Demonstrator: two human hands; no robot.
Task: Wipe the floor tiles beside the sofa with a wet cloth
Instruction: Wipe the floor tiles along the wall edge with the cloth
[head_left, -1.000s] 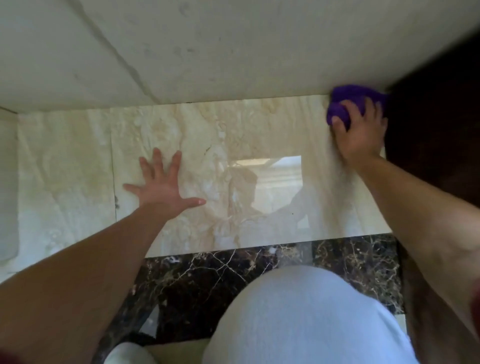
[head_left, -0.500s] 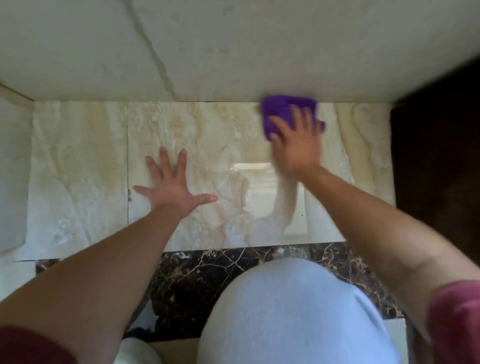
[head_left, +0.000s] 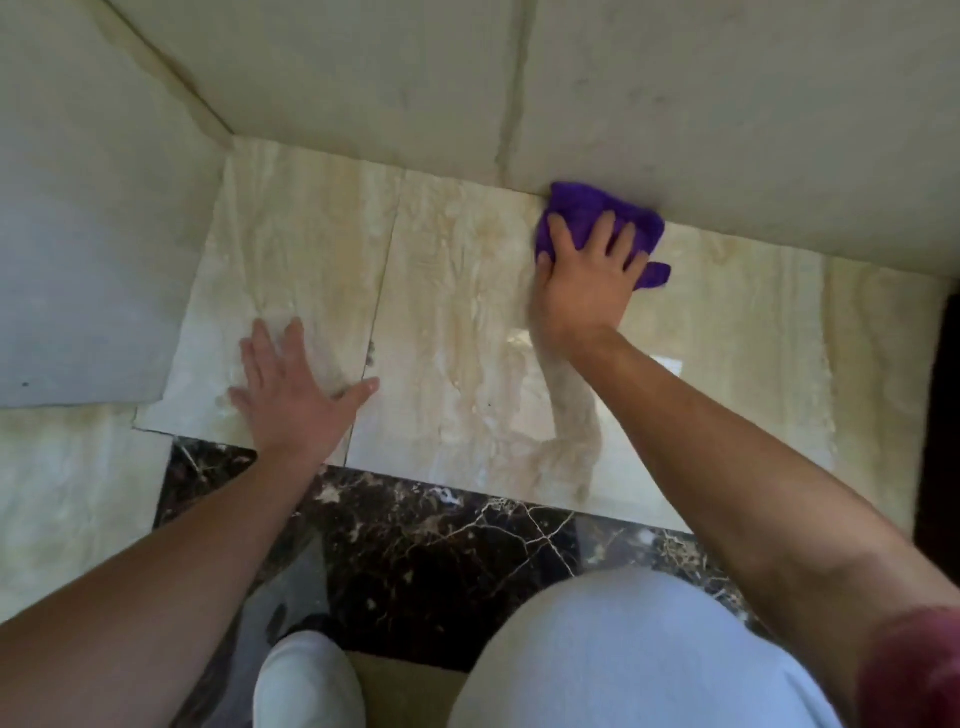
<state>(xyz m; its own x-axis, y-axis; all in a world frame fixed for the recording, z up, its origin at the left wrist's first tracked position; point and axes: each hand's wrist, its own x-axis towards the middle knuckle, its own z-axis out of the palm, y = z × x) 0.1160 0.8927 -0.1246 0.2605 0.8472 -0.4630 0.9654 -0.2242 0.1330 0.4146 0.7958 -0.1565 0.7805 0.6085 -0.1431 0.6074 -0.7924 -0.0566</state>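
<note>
A pale sofa base (head_left: 727, 104) runs along the far edge of a glossy cream marble floor (head_left: 467, 338), with a band of dark veined marble (head_left: 441, 545) nearer to me. At the far left a second cream panel (head_left: 78, 234) closes off the corner.

My left hand (head_left: 296, 395) lies flat on the floor, fingers spread wide and holding nothing, straddling the joint between two cream tiles and propping me up. My knee (head_left: 623, 654) in light trousers sits below, over the dark band. My right hand (head_left: 587, 280) presses the purple cloth (head_left: 597, 213) down with fingers splayed over it, pinning it more than gripping it. The cloth is bunched on the middle tile, touching the foot of the sofa.

What I think could go wrong: a wet, polished tile is slippery, so my bracing palm may slide and drop my weight forward. With only flat pressure on it, the cloth may roll out from under my fingers on a fast stroke. So tight against the sofa, the wet cloth may dampen or mark the upholstery, and a bunched cloth may skip the strip right at the edge.

I count one cloth, two hands, one knee, one dark band, and at least three cream tiles between the left panel and the dark edge at right.
</note>
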